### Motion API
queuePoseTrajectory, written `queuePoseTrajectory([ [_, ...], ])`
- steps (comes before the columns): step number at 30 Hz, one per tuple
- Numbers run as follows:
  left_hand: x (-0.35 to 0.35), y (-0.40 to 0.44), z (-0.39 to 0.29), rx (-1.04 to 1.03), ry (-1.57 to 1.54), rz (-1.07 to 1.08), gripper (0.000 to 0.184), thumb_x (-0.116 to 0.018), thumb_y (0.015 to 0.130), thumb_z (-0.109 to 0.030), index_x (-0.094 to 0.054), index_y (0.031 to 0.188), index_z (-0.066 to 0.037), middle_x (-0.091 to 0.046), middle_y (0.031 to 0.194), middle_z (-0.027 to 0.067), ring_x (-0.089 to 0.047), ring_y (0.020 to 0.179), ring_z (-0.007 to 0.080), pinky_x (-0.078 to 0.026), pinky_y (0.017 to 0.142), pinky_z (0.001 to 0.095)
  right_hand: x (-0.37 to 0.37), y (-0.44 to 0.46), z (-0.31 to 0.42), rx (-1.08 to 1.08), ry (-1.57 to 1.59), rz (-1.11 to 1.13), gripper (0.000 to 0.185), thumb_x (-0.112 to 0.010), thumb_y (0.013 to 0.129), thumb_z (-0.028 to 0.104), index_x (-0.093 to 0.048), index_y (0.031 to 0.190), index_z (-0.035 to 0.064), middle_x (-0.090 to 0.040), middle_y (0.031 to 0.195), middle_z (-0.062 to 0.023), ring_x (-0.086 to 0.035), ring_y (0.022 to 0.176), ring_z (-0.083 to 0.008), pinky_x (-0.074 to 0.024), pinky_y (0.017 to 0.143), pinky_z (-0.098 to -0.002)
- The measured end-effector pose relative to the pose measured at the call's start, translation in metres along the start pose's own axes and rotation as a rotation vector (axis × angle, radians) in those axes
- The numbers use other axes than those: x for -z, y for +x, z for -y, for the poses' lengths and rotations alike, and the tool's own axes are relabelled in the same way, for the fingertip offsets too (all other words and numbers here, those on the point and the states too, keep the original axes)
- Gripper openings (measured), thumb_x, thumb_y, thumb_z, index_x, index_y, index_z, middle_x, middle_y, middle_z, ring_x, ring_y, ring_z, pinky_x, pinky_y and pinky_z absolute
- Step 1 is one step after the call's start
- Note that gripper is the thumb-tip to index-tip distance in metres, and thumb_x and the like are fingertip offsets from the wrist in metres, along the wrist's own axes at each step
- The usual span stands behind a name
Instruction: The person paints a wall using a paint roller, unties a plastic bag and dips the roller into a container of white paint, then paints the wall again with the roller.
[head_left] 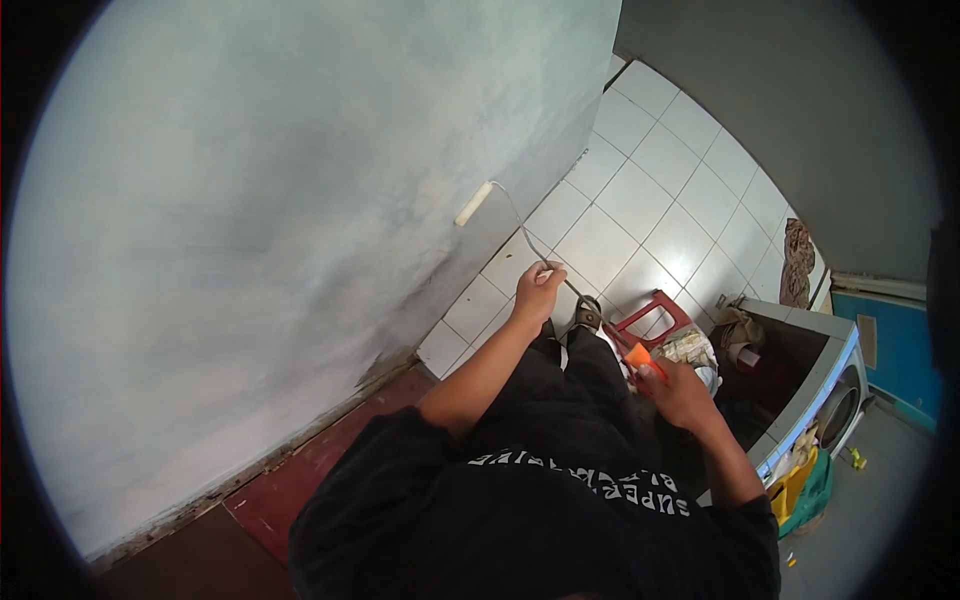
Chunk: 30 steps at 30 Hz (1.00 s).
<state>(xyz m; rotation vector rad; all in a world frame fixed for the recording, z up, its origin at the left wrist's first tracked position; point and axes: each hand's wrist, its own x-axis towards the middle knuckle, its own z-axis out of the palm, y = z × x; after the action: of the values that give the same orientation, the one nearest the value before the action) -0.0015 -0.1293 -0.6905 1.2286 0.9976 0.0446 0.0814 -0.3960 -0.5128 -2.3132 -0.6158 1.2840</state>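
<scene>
While hands (538,293) (687,396) hold roller (474,203), floor (610,215) separates wall (300,200) from counter edge (795,317).

The one view looks from the person's head, facing steeply down and forward past the black shirt (400,510), which lies closest. The left hand (540,293) and right hand (685,395) sit farther off, the tiled floor (605,237) beyond them. The wall (250,200) fills the left; a wide, dark-rimmed circle frames everything.

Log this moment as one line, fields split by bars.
left hand: fingers on metal rod | right hand: gripping orange handle | pale roller: at wall, contact unclear | wall: patchy, dark smudges
</scene>
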Motion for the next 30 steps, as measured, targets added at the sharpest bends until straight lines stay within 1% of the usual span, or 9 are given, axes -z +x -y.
queuePoseTrajectory([
  [8, 0.006, 0.075, 0.047, 0.028, 0.276, -0.116, 0.035, -0.070, 0.091, -0.031, -0.071, 0.111, -0.003, -0.070, 0.114, 0.0106, -0.062, 0.112, 0.0197, -0.046, 0.098, 0.0339, -0.047, 0.069, -0.017, -0.009, -0.059, -0.051, 0.052, -0.054, 0.102, 0.047, -0.065, 0.101, -0.0042, -0.069, 0.094, -0.0291, -0.066, 0.095, -0.0490, -0.0513, 0.083, -0.0553],
  [10, 0.011, 0.125, 0.093, 0.117, 0.166, -0.095, 0.036, -0.072, 0.085, -0.032, -0.077, 0.111, -0.008, -0.073, 0.115, 0.0176, -0.068, 0.111, 0.0294, -0.052, 0.095, 0.0413, -0.061, 0.094, -0.017, 0.026, -0.122, -0.080, 0.053, -0.055, 0.102, 0.047, -0.065, 0.098, -0.0045, -0.069, 0.094, -0.0288, -0.066, 0.096, -0.0494, -0.0516, 0.085, -0.0555],
  [11, 0.011, 0.136, 0.096, 0.126, 0.171, -0.091, 0.036, -0.072, 0.085, -0.032, -0.077, 0.111, -0.008, -0.073, 0.115, 0.0176, -0.068, 0.111, 0.0294, -0.052, 0.095, 0.0413, -0.065, 0.101, -0.019, 0.018, -0.117, -0.075, 0.053, -0.055, 0.102, 0.047, -0.065, 0.098, -0.0045, -0.069, 0.094, -0.0288, -0.066, 0.096, -0.0494, -0.0516, 0.085, -0.0555],
  [13, 0.010, 0.147, 0.100, 0.184, 0.418, -0.129, 0.038, -0.073, 0.082, -0.035, -0.078, 0.105, -0.006, -0.074, 0.111, 0.0174, -0.069, 0.107, 0.0308, -0.053, 0.095, 0.0423, -0.070, 0.108, -0.022, 0.010, -0.094, -0.071, 0.053, -0.055, 0.102, 0.048, -0.065, 0.096, -0.0041, -0.069, 0.095, -0.0289, -0.066, 0.097, -0.0493, -0.0515, 0.085, -0.0554],
  [16, 0.000, 0.125, 0.078, 0.190, 0.479, -0.145, 0.039, -0.072, 0.080, -0.039, -0.078, 0.100, -0.005, -0.073, 0.110, 0.0184, -0.068, 0.109, 0.0305, -0.053, 0.095, 0.0425, -0.054, 0.093, -0.034, 0.027, -0.073, -0.074, 0.045, -0.055, 0.103, 0.041, -0.066, 0.101, -0.0028, -0.069, 0.093, -0.0283, -0.066, 0.095, -0.0470, -0.0500, 0.083, -0.0526],
  [21, 0.004, 0.028, 0.019, -0.085, 0.322, -0.098, 0.027, -0.073, 0.082, -0.029, -0.078, 0.092, -0.004, -0.070, 0.113, 0.0212, -0.065, 0.113, 0.0310, -0.051, 0.098, 0.0406, -0.013, 0.023, -0.017, 0.060, 0.011, 0.000, 0.045, -0.056, 0.102, 0.042, -0.065, 0.108, -0.0015, -0.069, 0.095, -0.0289, -0.066, 0.096, -0.0483, -0.0508, 0.083, -0.0531],
  [23, 0.009, 0.027, 0.030, -0.083, 0.286, -0.087, 0.036, -0.072, 0.089, -0.036, -0.074, 0.108, -0.006, -0.072, 0.114, 0.0136, -0.062, 0.111, 0.0218, -0.047, 0.098, 0.0355, -0.017, 0.016, -0.010, 0.034, -0.079, -0.010, 0.044, -0.058, 0.101, 0.041, -0.065, 0.110, -0.0013, -0.069, 0.097, -0.0294, -0.065, 0.097, -0.0497, -0.0513, 0.084, -0.0537],
  [26, 0.010, 0.061, 0.061, 0.035, 0.128, -0.036, 0.044, -0.072, 0.092, -0.041, -0.070, 0.119, -0.007, -0.070, 0.121, 0.0117, -0.062, 0.114, 0.0221, -0.047, 0.099, 0.0351, -0.022, 0.055, -0.006, 0.083, -0.039, -0.034, 0.047, -0.056, 0.101, 0.042, -0.066, 0.106, -0.0038, -0.069, 0.097, -0.0305, -0.065, 0.097, -0.0498, -0.0511, 0.085, -0.0538],
  [30, 0.013, 0.063, 0.038, 0.256, 0.182, 0.001, 0.053, -0.072, 0.092, -0.041, -0.066, 0.128, -0.003, -0.068, 0.129, 0.0158, -0.060, 0.125, 0.0262, -0.046, 0.104, 0.0396, -0.057, 0.138, -0.022, 0.060, -0.116, 0.006, 0.053, -0.055, 0.101, 0.047, -0.068, 0.100, -0.0047, -0.069, 0.097, -0.0301, -0.065, 0.098, -0.0480, -0.0506, 0.086, -0.0529],
])
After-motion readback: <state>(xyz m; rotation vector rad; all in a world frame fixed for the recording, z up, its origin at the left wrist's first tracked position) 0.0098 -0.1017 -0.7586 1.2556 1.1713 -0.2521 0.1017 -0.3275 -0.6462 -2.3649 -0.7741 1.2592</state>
